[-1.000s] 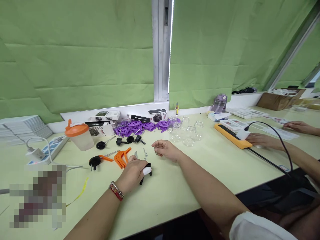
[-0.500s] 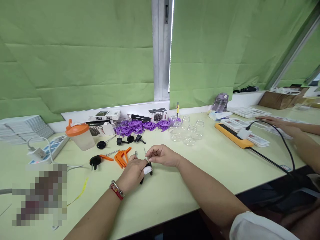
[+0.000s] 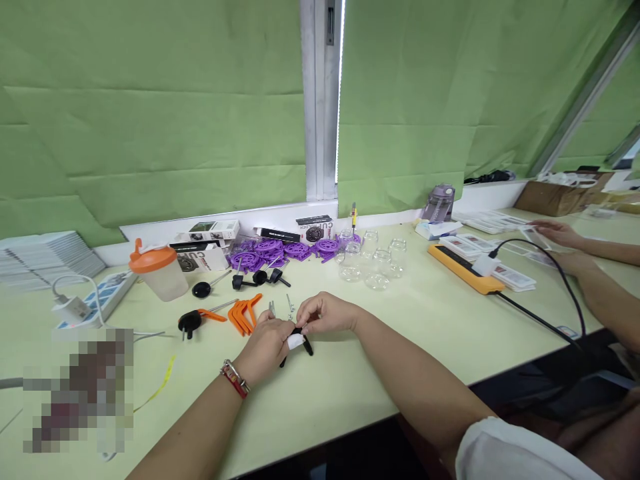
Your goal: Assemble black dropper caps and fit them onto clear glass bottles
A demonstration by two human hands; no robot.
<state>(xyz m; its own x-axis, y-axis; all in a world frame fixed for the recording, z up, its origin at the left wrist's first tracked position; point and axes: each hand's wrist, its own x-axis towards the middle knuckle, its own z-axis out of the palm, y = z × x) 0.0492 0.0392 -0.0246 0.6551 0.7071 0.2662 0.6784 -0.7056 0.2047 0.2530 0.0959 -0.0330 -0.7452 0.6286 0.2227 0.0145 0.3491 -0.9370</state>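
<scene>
My left hand (image 3: 270, 341) is closed around a small black part with leg-like pieces (image 3: 309, 346) sticking out below the fingers. A white wrap (image 3: 295, 341) covers one fingertip. My right hand (image 3: 327, 313) pinches at the top of this part; what lies between its fingertips is hidden. Small metal screws (image 3: 290, 305) lie on the table just beyond the hands. Left of them are several orange bent handles (image 3: 244, 315) and a black knob-like piece with an orange handle (image 3: 190, 323). Farther back are more black pieces with metal rods (image 3: 202, 289).
Purple wheel-shaped parts (image 3: 270, 253) are heaped behind, near cup holder boxes (image 3: 213, 259). Several clear jars (image 3: 379, 278) stand right of them. An orange-lidded cup (image 3: 165, 273) and power strip (image 3: 103, 300) are left. At right: a yellow-edged power strip (image 3: 465, 270) and a co-worker's hands (image 3: 555, 235).
My right hand has drawn back slightly from the screws to the black part, whose leg has swung to the right. The co-worker's hand has lifted a flat white piece.
</scene>
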